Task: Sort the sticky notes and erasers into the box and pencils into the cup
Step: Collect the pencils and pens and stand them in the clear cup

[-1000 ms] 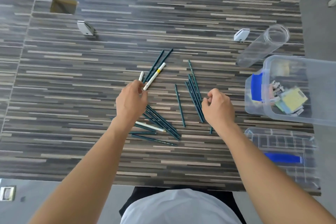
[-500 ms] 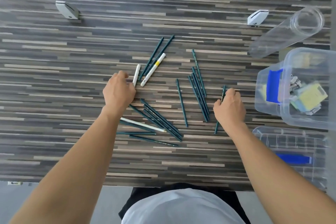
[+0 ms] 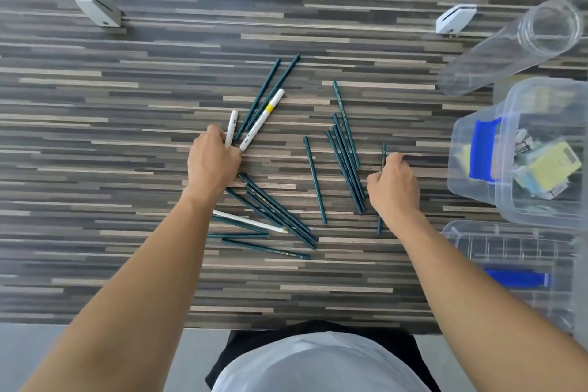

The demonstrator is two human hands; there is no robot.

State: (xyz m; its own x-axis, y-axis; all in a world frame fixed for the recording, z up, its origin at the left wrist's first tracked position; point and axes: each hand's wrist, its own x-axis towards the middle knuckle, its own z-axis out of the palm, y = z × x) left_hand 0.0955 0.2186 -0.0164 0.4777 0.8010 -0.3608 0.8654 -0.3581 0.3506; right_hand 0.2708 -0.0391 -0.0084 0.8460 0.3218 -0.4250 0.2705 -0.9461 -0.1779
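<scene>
Pencils (image 3: pixel 346 165) lay scattered on the desk (image 3: pixel 127 124), none yet in the clear cup (image 3: pixel 515 44); sticky notes (image 3: pixel 553 165) already sat in the box (image 3: pixel 477 149). Left hand (image 3: pixel 213 162) closed its grip around a white pen (image 3: pixel 231 127); right hand (image 3: pixel 393 183) gripped one pencil (image 3: pixel 383 153).

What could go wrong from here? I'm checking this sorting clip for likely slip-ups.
1. The clear cup looks empty and tall; dropping pencils in from one side might tip it.
2. The left hand grips white pens beside the dark pencils; they could land in the cup though the task names only pencils.
3. The right hand pinches one pencil near the box, so a swing could knock the box.
</scene>
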